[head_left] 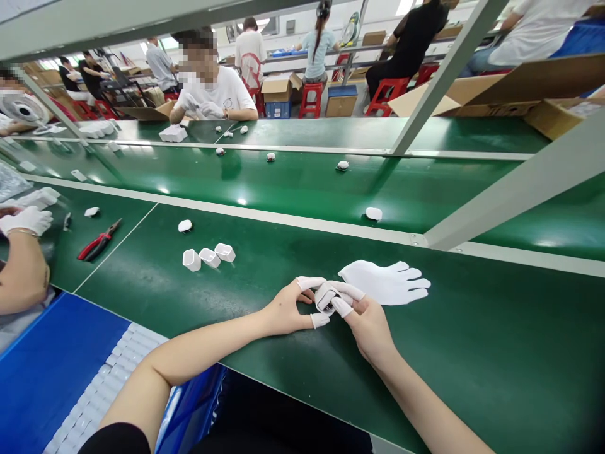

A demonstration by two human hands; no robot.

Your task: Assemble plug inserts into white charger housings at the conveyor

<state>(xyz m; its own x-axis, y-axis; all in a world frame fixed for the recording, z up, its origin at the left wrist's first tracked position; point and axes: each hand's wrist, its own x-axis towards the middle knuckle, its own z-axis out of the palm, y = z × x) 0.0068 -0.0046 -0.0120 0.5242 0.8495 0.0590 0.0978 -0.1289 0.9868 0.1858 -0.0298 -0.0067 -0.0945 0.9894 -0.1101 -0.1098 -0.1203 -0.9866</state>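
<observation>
We pinched a small, rounded, white plastic-looking housing (322,297) in our right hand (372,320), beside the wrist end of a flat white fabric glove (378,284). Our left hand (286,309) curved closely around the housing; how firmly, we could not tell. Well left of the glove stood three white, box-like cups (209,257).

Small case (326,297), centre of frame: smooth white plastic, slight sheen. Fingertip covers (320,320) beside it: thin, matt, off-white. Glove (378,282), right of centre: soft matt cloth. Tabletop (472,340), lower right: smooth, semi-gloss. Belt (293,183), upper middle: glossy, lamp reflections. Cups (191,261), left of centre: smooth plastic. Pliers (104,238), left: metal tip, plastic-looking grips. Box (505,88), upper right: matt brown cardboard.
</observation>
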